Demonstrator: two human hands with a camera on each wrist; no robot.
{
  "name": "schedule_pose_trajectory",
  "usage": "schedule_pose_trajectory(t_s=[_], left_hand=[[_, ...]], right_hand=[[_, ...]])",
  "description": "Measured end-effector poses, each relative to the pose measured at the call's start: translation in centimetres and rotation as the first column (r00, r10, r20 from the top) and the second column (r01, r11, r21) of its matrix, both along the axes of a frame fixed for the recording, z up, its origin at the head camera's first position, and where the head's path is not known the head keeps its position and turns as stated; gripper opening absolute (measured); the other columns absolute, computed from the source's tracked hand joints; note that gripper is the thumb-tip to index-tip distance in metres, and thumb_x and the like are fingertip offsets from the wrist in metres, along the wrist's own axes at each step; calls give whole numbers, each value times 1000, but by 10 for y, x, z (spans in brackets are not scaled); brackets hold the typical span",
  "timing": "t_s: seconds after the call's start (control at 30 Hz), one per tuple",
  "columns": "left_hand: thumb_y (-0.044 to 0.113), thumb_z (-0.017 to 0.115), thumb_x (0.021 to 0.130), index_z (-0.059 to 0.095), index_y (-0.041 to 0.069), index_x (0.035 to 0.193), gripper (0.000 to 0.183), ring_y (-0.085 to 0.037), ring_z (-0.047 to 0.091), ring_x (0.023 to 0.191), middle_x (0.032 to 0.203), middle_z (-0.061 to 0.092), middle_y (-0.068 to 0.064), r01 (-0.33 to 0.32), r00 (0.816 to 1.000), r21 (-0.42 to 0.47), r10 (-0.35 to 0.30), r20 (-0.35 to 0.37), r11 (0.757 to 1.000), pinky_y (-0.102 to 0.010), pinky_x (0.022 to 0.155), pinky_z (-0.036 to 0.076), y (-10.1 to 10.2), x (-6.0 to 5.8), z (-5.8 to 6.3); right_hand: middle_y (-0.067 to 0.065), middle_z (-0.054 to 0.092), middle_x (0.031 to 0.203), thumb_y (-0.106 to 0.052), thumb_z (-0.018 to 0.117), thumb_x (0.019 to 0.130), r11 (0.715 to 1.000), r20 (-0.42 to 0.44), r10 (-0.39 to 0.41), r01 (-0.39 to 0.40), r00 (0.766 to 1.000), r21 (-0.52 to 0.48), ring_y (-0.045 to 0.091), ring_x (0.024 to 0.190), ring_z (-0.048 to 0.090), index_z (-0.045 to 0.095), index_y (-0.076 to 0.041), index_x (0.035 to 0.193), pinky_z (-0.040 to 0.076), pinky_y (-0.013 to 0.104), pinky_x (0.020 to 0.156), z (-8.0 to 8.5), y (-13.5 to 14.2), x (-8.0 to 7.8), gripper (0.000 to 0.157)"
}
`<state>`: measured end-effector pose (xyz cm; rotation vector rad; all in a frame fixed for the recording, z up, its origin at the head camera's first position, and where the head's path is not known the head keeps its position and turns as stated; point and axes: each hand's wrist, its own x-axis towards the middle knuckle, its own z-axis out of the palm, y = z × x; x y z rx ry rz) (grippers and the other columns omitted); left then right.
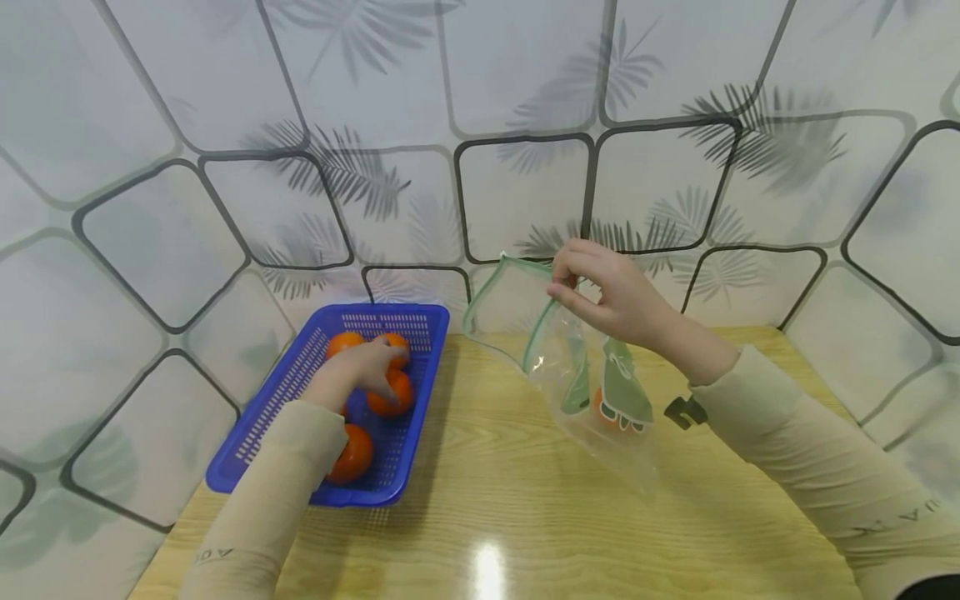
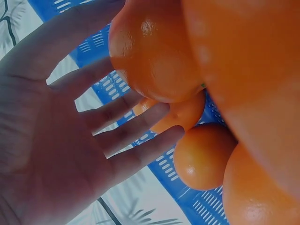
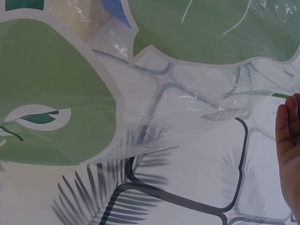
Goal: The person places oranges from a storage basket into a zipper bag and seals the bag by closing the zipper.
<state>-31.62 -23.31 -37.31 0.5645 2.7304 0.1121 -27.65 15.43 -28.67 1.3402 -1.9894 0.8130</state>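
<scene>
Oranges lie in a blue plastic basket [image 1: 416, 450] on the left of the table. My left hand [image 1: 352, 371] reaches in over them, thumb spread from the fingers, beside an orange [image 1: 390, 394]. In the left wrist view its fingers are stretched out and fingertips meet an orange [image 2: 154, 51]; the grip does not look closed. My right hand [image 1: 618, 292] pinches the green-edged top of a clear zip bag [image 1: 555, 367], holding it up with its mouth gaping towards the basket. Inside, partly behind the green print, is an orange [image 1: 602, 408]. The right wrist view shows the bag's printed film [image 3: 56, 93].
The wooden table [image 1: 495, 483] spreads between the basket and the bag and in front of them. A patterned wall covering [image 1: 525, 200] rises behind and at both sides, close to the basket's back left. A small dark object [image 1: 686, 412] sits at my right cuff.
</scene>
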Motion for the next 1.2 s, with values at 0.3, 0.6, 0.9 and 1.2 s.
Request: schedule_pose_trajectory(t_s=[0.3,0.6,0.9,1.2], left_hand=[[20,88,80,58,10,150,77,-43,54,134,157,46,-27,-68,994,-14,69,80,998,-63,118,42,2,-1,-2],[18,91,80,61,9,145,72,-45,54,137,154,49,-29,-39,996,-53,43,76,998,-62,115,46,7,2,0],[14,88,82,57,12,150,75,-43,50,139,158,45,-29,-62,990,-70,70,122,996,-63,117,44,9,1,-2],[9,85,80,56,15,150,76,-39,55,130,156,48,-26,-67,990,-67,75,122,995,-62,114,47,9,0,-1]], right_hand=[[7,61,90,-29,63,108,1000,-16,0,0,1000,1,13,82,55,62,-6,89,47,22,76,-1,-1,-1,30],[7,60,90,-37,57,110,1000,-23,12,-12,1000,4,12,83,55,62,-5,89,48,26,75,-1,0,0,39],[7,61,90,-15,68,103,1000,-16,-1,1,1000,4,12,83,56,62,-6,89,49,27,75,-1,0,1,18],[7,60,89,-25,64,107,1000,-24,8,-8,1000,8,13,83,56,62,-6,89,49,25,76,-1,1,-1,27]])
